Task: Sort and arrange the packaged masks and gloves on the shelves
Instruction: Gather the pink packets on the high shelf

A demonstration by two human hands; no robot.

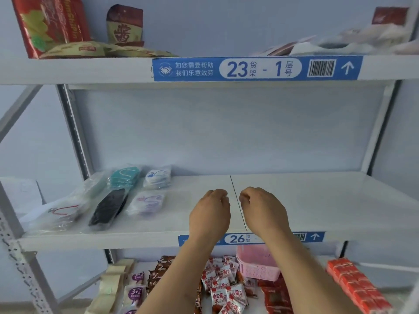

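Note:
Packaged masks lie in rows at the left of the middle shelf (294, 200): a teal pack (123, 176), a white pack with blue print (157, 177), a black pack (108, 206), a pale purple pack (147, 202) and clear packs with white contents (59, 211) at the far left. My left hand (209, 211) and my right hand (260, 209) hover side by side over the shelf's middle, right of the packs. Both have loosely curled fingers and hold nothing. More clear packages (353, 41) lie on the top shelf at the right.
Red and beige snack bags (68, 26) stand on the top shelf at the left. Below, the bottom shelf holds a pink basket (258, 261), red-and-white snack packets (223, 284), red boxes (356, 284) and purple packets (136, 288). Metal uprights (74, 130) frame the shelves.

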